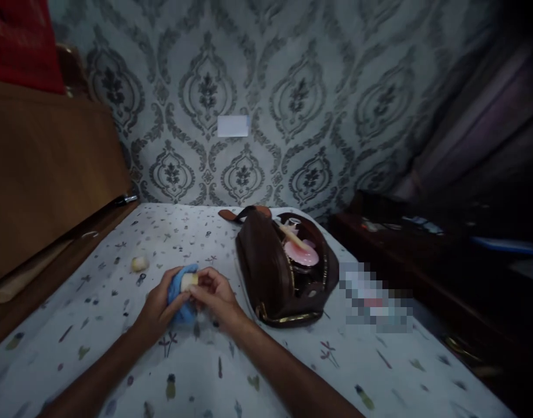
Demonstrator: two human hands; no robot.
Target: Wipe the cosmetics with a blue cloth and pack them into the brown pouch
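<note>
Above the sheet, the left grip holds blue cloth against a small container, pinched by the right grip. Cloth work looks under way; another container lies apart, untouched.

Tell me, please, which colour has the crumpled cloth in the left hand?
Light blue cloth, seen best in the head view.

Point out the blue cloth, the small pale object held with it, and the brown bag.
Blue cloth (186, 314): head view, on its lower bunched part.
Small pale object (188, 281): head view, middle of its exposed surface.
Brown bag (265, 264): head view, side panel facing the hands.
</note>
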